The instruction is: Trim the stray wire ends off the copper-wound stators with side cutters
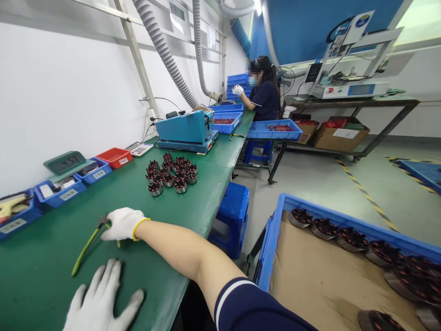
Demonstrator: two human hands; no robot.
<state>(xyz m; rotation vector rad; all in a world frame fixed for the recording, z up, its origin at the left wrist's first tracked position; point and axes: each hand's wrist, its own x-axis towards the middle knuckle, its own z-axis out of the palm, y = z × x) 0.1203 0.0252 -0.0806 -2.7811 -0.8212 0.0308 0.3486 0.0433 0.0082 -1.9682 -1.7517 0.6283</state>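
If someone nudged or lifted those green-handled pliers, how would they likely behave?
The pliers would probably stay stiff, since their dark head looks metallic. They seem unlikely to roll, as the handles appear splayed apart. The handles might swing when lifted, though the right hand hides much of the tool.

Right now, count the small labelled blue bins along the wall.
3: left-edge bin, partly cut off; middle bin, in front of the green clock; third bin, beside the red bin. More may lie beyond the left edge.
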